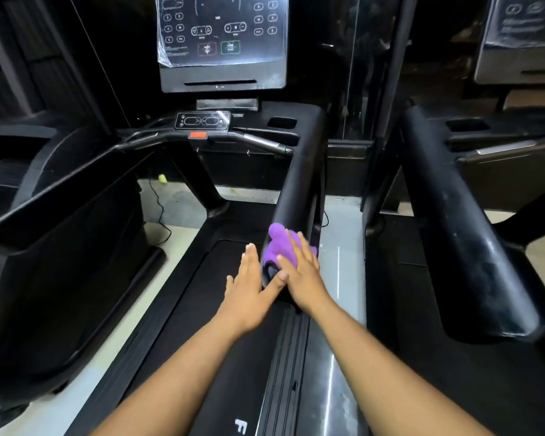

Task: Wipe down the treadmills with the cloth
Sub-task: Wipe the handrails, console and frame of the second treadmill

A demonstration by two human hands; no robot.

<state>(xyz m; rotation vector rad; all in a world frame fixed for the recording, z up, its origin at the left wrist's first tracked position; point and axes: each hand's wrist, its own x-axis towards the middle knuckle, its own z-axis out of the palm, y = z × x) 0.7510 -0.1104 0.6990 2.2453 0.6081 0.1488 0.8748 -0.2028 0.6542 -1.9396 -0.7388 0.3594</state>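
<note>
Nearest me, both bare forearms reach forward over the black treadmill belt [233, 357]. My left hand [247, 286] lies flat with straight fingers against the near end of the black padded right handrail [299, 190]. My right hand [301, 275] presses the crumpled purple cloth [279, 245] onto that rail's top, fingers straight over the fabric. Farther along, the rail runs up to the console with its orange-red stop tab [198, 135], and beyond stands the dark display panel under clear plastic film [222, 39]. Right of these, a second black handrail [460, 221] belongs to the neighbouring treadmill.

Fuzzy purple cloth [280, 247]; smooth, glossy black plastic handrail [299, 184]; clear film-covered console [222, 42]
</note>
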